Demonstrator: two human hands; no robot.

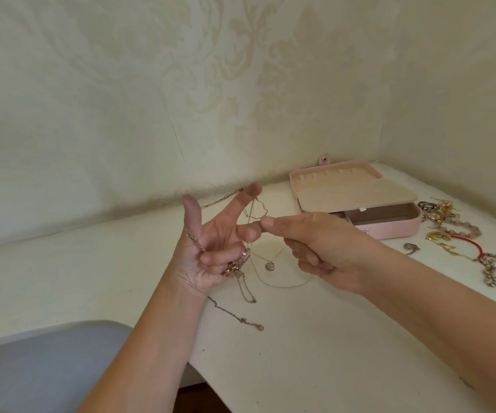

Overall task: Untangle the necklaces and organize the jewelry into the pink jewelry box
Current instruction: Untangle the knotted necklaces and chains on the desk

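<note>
The left hand [211, 248] is raised over the white table [330, 338], thumb and forefinger spread. Tangled necklaces [235, 268] drape across them and bunch under its curled lower fingers, with ends trailing onto the tabletop. The right hand [315, 248] meets its fingertips and seems to pinch a thin chain [288, 286], though the strand is very fine. Behind stands the pink jewelry box [390, 226], lid open, with loose jewelry [449, 231] heaped just beside it.

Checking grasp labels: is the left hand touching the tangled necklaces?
Touching. The head view shows the necklaces looped over the left hand and bunched under its curled fingers.
</note>
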